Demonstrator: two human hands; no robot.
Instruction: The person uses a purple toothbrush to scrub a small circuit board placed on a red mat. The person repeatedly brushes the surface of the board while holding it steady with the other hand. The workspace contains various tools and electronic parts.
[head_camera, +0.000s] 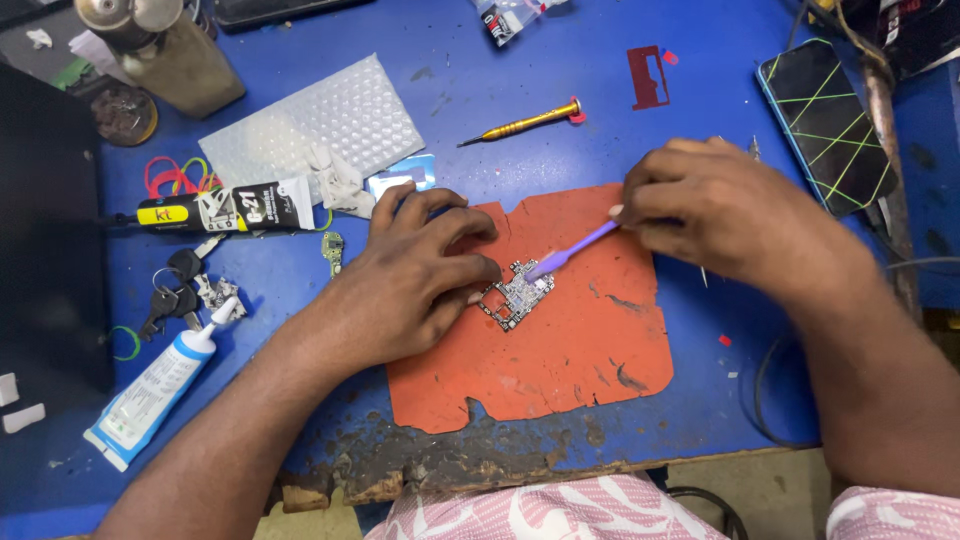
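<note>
Left hand (425, 275) pins small circuit board (517, 294) flat with fingertips, mid orange mat (560, 370). Right hand (715, 215) pinches purple plastic pry tool (572, 252), tip on board's top edge. Best: steady pressure, shallow angle, light strokes. Yellow screwdriver (522, 122), glue tubes (215, 210) lie farther off on blue desk (500, 70).

Left hand (415, 275) pins a small circuit board (517, 295) on the orange mat (560, 360); right hand (725, 215) presses a purple tool (572, 250) onto it

Far right lies a phone (826, 122), dark screen crossed by green lines; left, a black glue tube (222, 209) with yellow-white label; near left, a white-blue tube (155, 388); far centre, a small plastic packet (508, 17)
</note>
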